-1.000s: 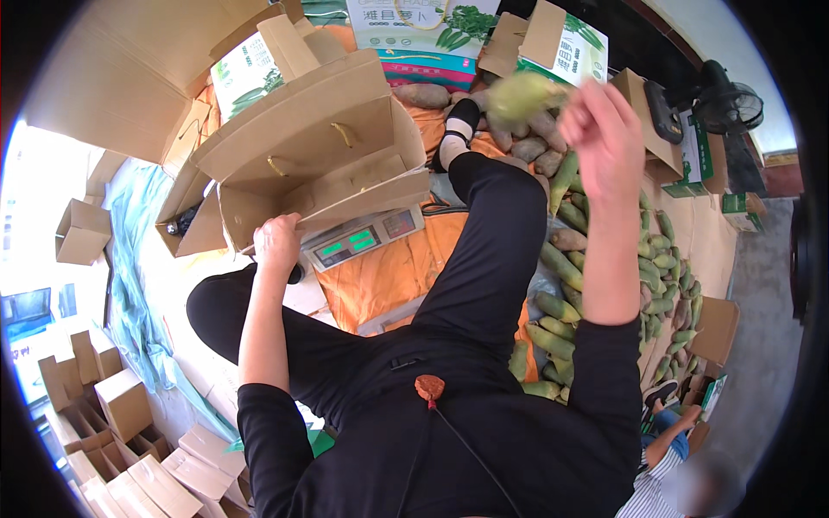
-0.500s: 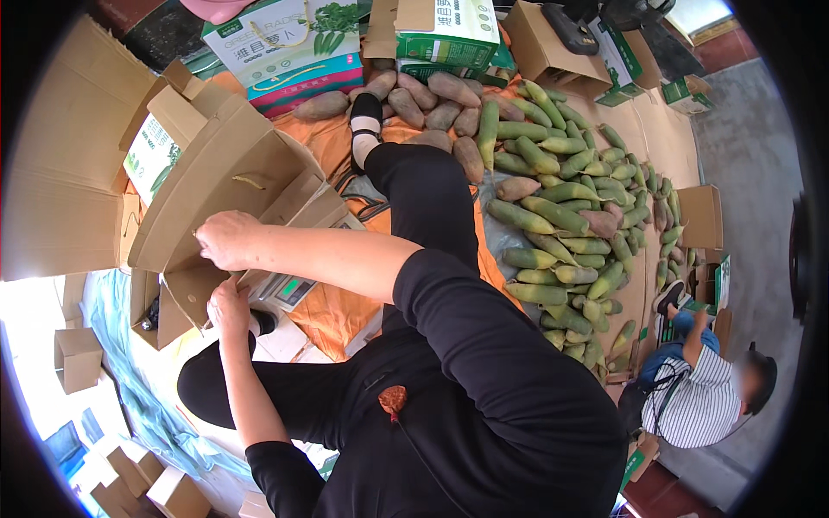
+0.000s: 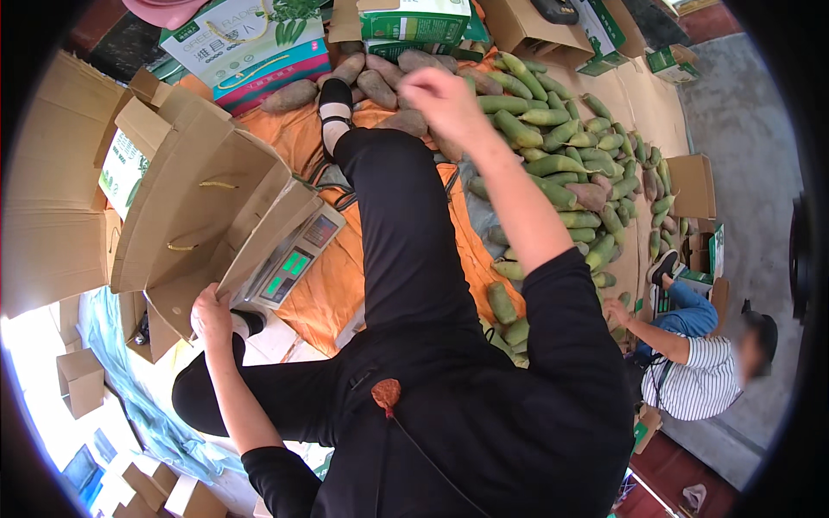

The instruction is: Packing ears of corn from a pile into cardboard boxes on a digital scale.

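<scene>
My left hand (image 3: 211,315) grips the near edge of an opened cardboard box (image 3: 164,216) with yellow cord handles, its fingers closed over the flap. That box leans against a digital scale (image 3: 298,259) whose displays glow green. My right hand (image 3: 445,99) is raised above the floor pile, over some brownish, soil-coated radishes (image 3: 406,123). Its fingers are blurred, and whether anything is in them is hidden. Beside them on the right lies a large heap of long green radishes (image 3: 561,164).
An orange sheet (image 3: 298,315) covers the floor beneath my legs. Printed green cartons (image 3: 414,26) and a pink-edged box (image 3: 276,82) stand at the far side. On the right a person in a striped shirt (image 3: 699,380) sits by the heap. More cardboard boxes (image 3: 82,380) stand at left.
My right hand has left the box and swung right, over the radishes. The left hand has shifted slightly and stays at the box edge. The scale's displays show more fully.
</scene>
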Available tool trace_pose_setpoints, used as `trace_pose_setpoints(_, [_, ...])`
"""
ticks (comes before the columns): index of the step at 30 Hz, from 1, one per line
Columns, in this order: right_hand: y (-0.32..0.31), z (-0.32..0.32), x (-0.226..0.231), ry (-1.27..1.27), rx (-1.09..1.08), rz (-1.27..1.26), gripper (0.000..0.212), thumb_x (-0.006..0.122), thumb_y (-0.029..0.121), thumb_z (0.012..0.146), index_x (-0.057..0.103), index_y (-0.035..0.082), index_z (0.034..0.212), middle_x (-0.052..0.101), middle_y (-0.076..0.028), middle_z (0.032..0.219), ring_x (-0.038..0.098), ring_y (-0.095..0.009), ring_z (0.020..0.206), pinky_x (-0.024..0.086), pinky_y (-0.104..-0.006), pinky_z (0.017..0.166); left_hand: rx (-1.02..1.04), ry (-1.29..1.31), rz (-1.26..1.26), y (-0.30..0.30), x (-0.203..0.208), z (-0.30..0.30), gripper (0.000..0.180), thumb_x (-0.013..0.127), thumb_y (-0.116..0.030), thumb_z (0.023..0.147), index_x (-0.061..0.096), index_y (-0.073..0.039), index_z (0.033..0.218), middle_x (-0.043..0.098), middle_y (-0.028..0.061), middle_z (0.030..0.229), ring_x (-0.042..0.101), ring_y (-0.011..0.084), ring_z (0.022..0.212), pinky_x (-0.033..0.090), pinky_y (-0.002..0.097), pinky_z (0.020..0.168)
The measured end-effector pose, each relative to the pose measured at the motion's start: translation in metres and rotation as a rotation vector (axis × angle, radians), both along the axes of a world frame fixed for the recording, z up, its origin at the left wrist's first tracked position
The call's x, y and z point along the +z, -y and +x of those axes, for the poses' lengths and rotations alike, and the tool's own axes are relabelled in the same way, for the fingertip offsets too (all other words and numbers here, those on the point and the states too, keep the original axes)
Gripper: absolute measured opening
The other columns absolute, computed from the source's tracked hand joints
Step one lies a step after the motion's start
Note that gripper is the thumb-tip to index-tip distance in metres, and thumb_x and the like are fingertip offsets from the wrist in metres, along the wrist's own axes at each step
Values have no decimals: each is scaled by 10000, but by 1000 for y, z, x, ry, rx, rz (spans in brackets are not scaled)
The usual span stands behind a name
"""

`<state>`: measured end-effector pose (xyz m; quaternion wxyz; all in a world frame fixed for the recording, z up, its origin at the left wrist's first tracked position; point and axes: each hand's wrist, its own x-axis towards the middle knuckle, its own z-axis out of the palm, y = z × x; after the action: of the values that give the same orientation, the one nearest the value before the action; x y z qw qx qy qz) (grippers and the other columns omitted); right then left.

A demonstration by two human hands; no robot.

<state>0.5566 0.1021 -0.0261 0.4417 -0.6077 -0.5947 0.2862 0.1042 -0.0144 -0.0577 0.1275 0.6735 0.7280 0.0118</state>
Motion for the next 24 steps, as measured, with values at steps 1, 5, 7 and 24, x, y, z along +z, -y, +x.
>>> trace_pose_setpoints(1, [10,23,-14,11,-73,-110,168,597,185,819,656,44,889,656,-65,821,607,-155,751,475,-278,700,5,-6,-8,1,0,-3,168,646,-121,742,637,-42,890,632,180,818,610,354,799,474,408,703])
trace_pose_setpoints(5, [64,138,-128,254,-291,-409,235,583,238,789,651,29,870,650,-164,833,628,-308,821,481,-377,738,39,20,-9,0,5,3,176,647,-112,740,636,-41,901,633,174,825,611,351,803,473,395,715])
trace_pose_setpoints(7, [116,191,-180,299,-453,-546,174,580,184,781,637,26,827,618,-107,744,588,-234,663,464,-348,610,10,31,-41,-7,-3,6,262,652,-117,738,638,-35,987,640,202,887,614,365,853,477,396,750])
trace_pose_setpoints(24, [232,261,-268,-846,-1319,-706,393,636,222,831,484,129,1181,488,-101,1094,491,-234,911,492,-395,701,81,49,-42,-1,-6,-4,197,622,-91,750,628,-4,927,621,200,828,612,355,791,464,385,706])
